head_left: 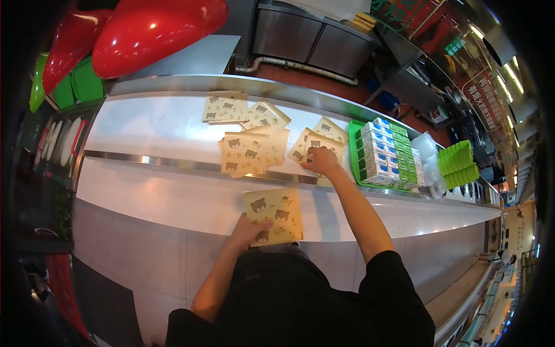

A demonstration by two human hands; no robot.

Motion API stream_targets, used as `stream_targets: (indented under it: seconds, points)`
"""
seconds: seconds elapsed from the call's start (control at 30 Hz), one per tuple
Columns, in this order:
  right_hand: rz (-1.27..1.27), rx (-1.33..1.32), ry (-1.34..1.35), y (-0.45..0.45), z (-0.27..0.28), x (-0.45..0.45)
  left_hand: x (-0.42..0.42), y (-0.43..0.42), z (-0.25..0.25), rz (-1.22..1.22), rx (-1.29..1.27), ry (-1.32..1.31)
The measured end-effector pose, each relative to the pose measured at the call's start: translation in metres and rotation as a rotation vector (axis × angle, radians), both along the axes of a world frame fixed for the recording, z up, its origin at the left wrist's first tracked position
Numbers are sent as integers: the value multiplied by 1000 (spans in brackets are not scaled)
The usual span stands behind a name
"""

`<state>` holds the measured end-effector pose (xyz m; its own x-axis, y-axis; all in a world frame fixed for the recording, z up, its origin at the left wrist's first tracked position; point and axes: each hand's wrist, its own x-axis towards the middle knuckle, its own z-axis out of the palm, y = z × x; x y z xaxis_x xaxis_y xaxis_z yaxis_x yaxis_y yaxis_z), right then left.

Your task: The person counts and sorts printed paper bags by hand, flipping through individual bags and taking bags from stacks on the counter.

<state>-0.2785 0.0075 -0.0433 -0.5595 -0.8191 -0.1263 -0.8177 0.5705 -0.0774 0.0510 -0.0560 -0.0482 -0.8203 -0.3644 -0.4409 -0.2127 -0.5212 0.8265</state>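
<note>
My left hand (250,231) grips a tan bear-printed paper bag (283,215) by its left side, with the thumb on top, in front of my body. Over the upper ledge, my right hand (321,161) is closed, its fingertips pinching the edge of another bear-printed paper bag (328,146) in a small fanned pile. Left of that pile lie more of these bags, a larger overlapping stack (254,148) and smaller stacks (225,106) behind it. How many bags each hand has hold of cannot be made out.
A green tray (354,151) with several small white-and-green cartons (381,151) stands right of the bags. Beyond it are stacked green containers (458,164). A metal strip (173,162) edges the white ledge (156,124). Large red glossy shapes (159,34) hang at upper left.
</note>
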Motion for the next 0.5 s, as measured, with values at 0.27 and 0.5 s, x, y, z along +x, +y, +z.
stream_targets:
  seconds: [0.27, 0.5]
  points:
    - [85, -22, -61, 5, -7, 1, 2, 3, -4, -5, 40, -38]
    - [217, 102, -45, 5, -5, -2, 5, 7, -16, 6, -13, -10]
